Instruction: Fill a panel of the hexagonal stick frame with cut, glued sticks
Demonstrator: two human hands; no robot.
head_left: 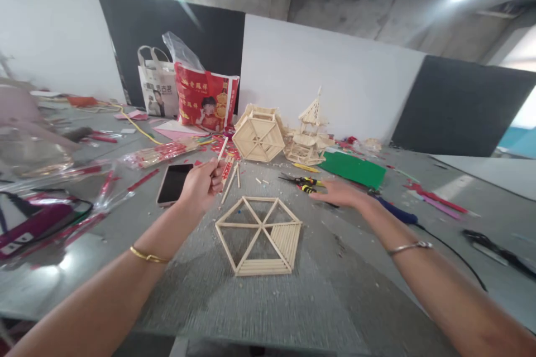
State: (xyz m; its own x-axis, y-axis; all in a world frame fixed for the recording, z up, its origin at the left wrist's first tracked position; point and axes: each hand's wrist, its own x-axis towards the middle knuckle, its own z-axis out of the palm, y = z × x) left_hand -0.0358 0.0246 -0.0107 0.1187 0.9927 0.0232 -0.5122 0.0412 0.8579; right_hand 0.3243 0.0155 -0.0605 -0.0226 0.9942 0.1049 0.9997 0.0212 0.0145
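My left hand (201, 187) is closed round a thin pale wooden stick (223, 149), which points up and away. Stretched forward, my right hand (337, 193) has its fingers over the handles of yellow-and-black pliers (309, 184) lying on the table; its grip is not closed round them. Between my forearms lies a flat hexagonal frame of wooden sticks (262, 225) with spokes meeting in the middle. Its right section is filled with parallel sticks, and its front section is partly filled. A few loose sticks (230, 184) lie just past my left hand.
Behind stand a hexagonal stick box (258, 139) and a small stick pagoda (310, 136). A green sheet (355, 169) lies at right, near a blue-handled tool (396, 210) with a cord. Left are a phone (173, 184), wrapped stick packs (161, 153) and a red bag (206, 97).
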